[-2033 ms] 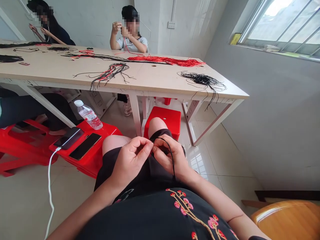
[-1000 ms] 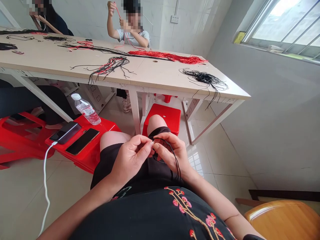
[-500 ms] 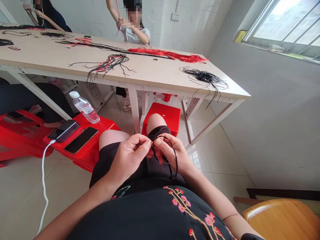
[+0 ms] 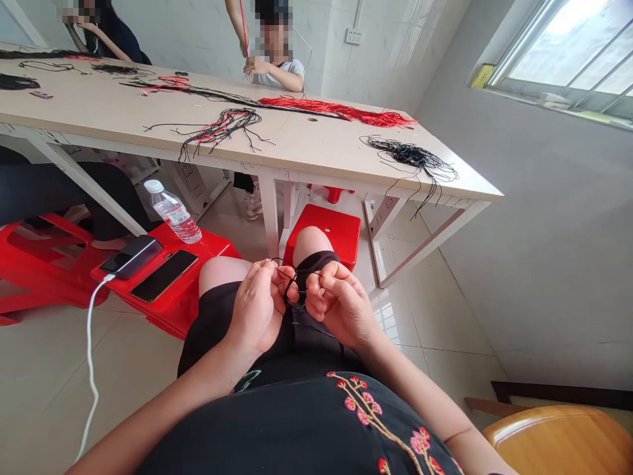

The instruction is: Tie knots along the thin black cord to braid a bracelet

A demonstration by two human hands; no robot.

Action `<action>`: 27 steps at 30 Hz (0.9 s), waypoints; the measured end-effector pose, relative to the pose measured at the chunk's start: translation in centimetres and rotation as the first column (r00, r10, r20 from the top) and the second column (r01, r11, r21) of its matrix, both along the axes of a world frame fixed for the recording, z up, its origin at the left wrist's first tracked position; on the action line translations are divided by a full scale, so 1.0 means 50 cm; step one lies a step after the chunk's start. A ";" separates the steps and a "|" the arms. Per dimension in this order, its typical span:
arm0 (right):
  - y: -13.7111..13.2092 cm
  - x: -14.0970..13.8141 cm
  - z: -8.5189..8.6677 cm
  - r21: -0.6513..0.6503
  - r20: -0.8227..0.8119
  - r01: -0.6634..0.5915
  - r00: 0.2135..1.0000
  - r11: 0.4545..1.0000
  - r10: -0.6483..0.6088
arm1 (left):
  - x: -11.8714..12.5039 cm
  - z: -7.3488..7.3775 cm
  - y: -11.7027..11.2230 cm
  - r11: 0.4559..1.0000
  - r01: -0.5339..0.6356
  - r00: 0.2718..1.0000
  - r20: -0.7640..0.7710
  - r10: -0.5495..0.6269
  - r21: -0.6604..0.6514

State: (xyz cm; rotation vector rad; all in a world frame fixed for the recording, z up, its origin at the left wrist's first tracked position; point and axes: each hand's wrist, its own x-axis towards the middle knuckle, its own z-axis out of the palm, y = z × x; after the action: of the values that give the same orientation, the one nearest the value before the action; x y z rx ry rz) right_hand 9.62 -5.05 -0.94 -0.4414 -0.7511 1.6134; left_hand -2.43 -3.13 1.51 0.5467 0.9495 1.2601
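Observation:
Over my lap, a thin black cord (image 4: 291, 290) hangs in loops between my two hands. My left hand (image 4: 260, 303) is closed, with thumb and index finger pinching one part of the cord. On the other side, my right hand (image 4: 343, 300) is closed too, pinching a strand between thumb and forefinger. A short gap separates the hands, and the cord crosses it. Against the dark shorts, the lower part of the cord is hard to make out.
Bundles of black cord (image 4: 410, 155) and red cord (image 4: 341, 111) lie on the table (image 4: 306, 142) ahead. On the red stool (image 4: 217, 247) at left are a water bottle (image 4: 175, 214), a phone (image 4: 165, 276) and a power bank (image 4: 131, 256). Two people sit across the table.
My hands were nearly touching at the fingertips and have drawn apart. The cord loop that lay over my right hand now sits between the hands, nearer the left fingers.

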 end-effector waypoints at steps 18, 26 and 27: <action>0.169 0.162 -0.027 0.481 0.544 0.721 0.201 0.499 -0.815 | -0.062 -0.037 0.197 0.989 -0.146 0.989 -0.021 0.146 -0.017; 0.272 -0.036 -0.032 0.346 0.702 0.110 0.628 0.932 -0.335 | -0.010 -0.022 0.239 0.999 0.024 0.999 -0.047 -0.022 0.044; 0.288 -0.037 -0.033 0.298 0.679 0.079 0.683 0.951 -0.269 | -0.006 -0.021 0.250 0.998 0.010 0.997 -0.077 -0.004 0.068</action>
State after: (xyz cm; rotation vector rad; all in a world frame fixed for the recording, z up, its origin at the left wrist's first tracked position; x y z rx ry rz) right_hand 7.77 9.37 -2.61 -0.9595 -1.4362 1.1105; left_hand -2.76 9.39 0.49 0.6555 0.9704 1.2765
